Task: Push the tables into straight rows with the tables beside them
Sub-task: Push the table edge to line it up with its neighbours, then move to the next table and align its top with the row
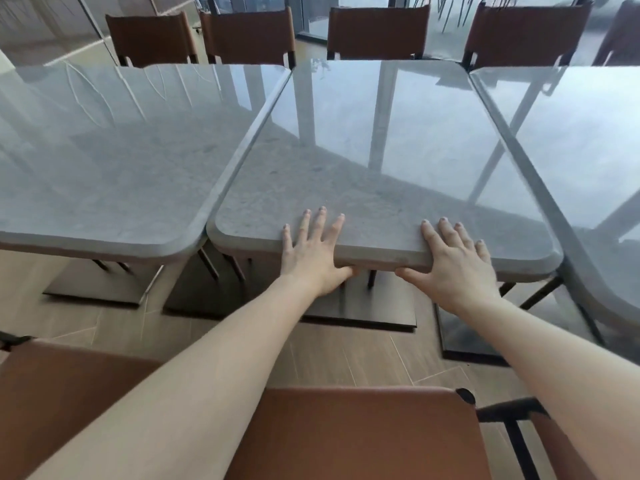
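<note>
Both hands grip the near edge of the middle grey stone-topped square counter with rounded corners (374,161). The left hand (313,252) lies with four fingers spread flat on the top and the thumb hooked under the rim; the right hand (457,263) does the same, its thumb tucked below the edge and pointing toward the left hand. The two hands are near each other but not touching, with a bare stretch of counter edge between them.

This middle counter stretches away from the hands. Its near left corner sits just beside the neighbouring grey stone counter on the left (114,157), well out from the left hand; the seam between them is narrow, and whether they touch cannot be told. Beyond the right hand, another grey stone counter on the right (585,133) lies close alongside, its near edge reaching closer to the person than the edge under the hands.

Below the hands, a dark flat metal pedestal base (377,315) stands on the brown wood-look plank floor (332,358). Under the forearms is a brown leather chair back (363,434). Past the far edge of the counters, opposite the hands, stand four brown leather chairs with dark frames (377,31).
</note>
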